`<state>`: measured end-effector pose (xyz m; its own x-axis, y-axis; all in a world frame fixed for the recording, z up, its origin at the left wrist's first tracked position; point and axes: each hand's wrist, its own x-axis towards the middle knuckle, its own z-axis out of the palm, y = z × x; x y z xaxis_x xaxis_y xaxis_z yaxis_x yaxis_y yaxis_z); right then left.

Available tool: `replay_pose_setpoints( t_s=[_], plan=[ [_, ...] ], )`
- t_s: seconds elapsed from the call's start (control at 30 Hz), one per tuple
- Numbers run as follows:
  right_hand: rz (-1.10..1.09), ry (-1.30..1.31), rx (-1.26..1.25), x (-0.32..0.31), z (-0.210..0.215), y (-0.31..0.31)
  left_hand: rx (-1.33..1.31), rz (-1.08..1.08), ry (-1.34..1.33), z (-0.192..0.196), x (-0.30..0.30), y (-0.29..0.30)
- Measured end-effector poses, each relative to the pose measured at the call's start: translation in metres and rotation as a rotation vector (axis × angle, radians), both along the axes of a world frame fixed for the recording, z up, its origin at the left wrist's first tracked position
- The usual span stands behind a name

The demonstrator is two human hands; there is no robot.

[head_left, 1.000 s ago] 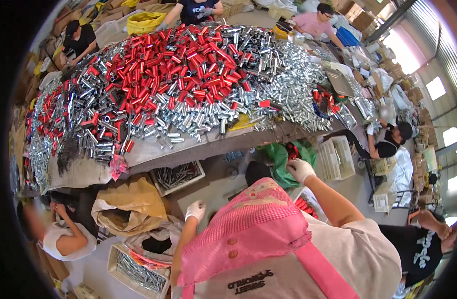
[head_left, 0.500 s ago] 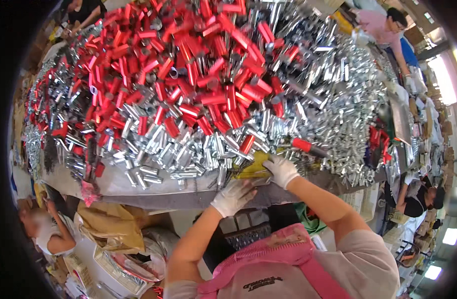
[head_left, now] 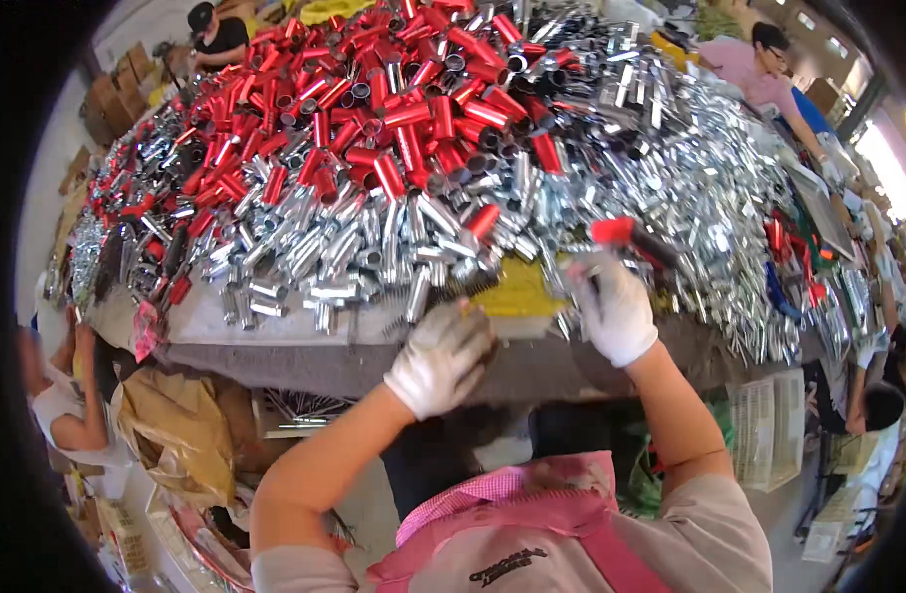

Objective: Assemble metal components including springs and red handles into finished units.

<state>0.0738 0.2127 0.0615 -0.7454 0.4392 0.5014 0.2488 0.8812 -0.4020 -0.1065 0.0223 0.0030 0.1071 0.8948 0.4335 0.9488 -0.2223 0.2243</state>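
Note:
My left hand (head_left: 441, 361), in a white glove, hovers over the table's front edge with its fingers curled together; whatever lies between them is too small to name. My right hand (head_left: 616, 311), gloved too, is at the right end of a flat yellow sheet (head_left: 522, 289). Its fingers are bent around something dark and shiny, blurred by motion. Beyond it lies a red-and-black cylindrical piece (head_left: 613, 231). Silver metal tubes (head_left: 369, 259) are heaped just past both hands, and dark coil springs (head_left: 406, 296) lie beside the yellow sheet.
Red metal tubes (head_left: 409, 114) form a high pile behind the silver ones. Small silver parts (head_left: 710, 188) spread to the right. A brown sack (head_left: 171, 425) stands at lower left, a white crate (head_left: 766, 430) at lower right. Other people (head_left: 759, 74) work around the table.
My hands have moved apart: the right one has left the yellow sheet's middle and shifted right, the left one slightly left. The view has shifted too, and more of the yellow sheet shows.

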Motion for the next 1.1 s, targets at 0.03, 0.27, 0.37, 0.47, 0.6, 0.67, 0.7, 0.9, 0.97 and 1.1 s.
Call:
replay_pose_setpoints(
  t_s=[0.03,0.27,0.37,0.47,0.6,0.67,0.7,0.9,0.97,1.1],
  plan=[
    [-0.015,0.157,-0.117,0.016,-0.010,-0.006,-0.003,0.020,0.021,-0.002,0.001,-0.002],
    [-0.072,0.726,-0.788,0.085,-0.040,-0.027,0.483,0.549,-0.232,-0.003,0.015,-0.025],
    [-0.014,0.940,-0.983,0.084,-0.067,-0.012,0.366,0.774,-0.357,0.009,0.017,-0.012],
    [-0.150,0.965,-1.035,0.074,-0.107,-0.006,0.200,0.641,-0.246,0.023,0.012,0.008],
    [-0.094,0.894,-0.949,0.077,-0.093,-0.024,0.133,0.537,0.005,0.016,-0.023,0.058],
    [-0.119,0.928,-0.931,0.079,-0.091,-0.026,-0.016,0.581,0.149,0.025,-0.029,0.080],
    [-0.173,0.855,-0.874,0.079,-0.091,-0.025,-0.032,0.524,0.291,0.024,-0.039,0.085],
    [-0.177,0.873,-0.881,0.075,-0.090,-0.028,0.072,0.367,0.367,0.022,-0.061,0.088],
    [-0.201,0.858,-0.865,0.077,-0.089,-0.024,0.165,0.326,0.325,0.017,-0.061,0.091],
    [-0.182,0.901,-0.889,0.080,-0.092,-0.022,0.333,0.592,0.085,0.013,-0.052,0.090]
  ],
)
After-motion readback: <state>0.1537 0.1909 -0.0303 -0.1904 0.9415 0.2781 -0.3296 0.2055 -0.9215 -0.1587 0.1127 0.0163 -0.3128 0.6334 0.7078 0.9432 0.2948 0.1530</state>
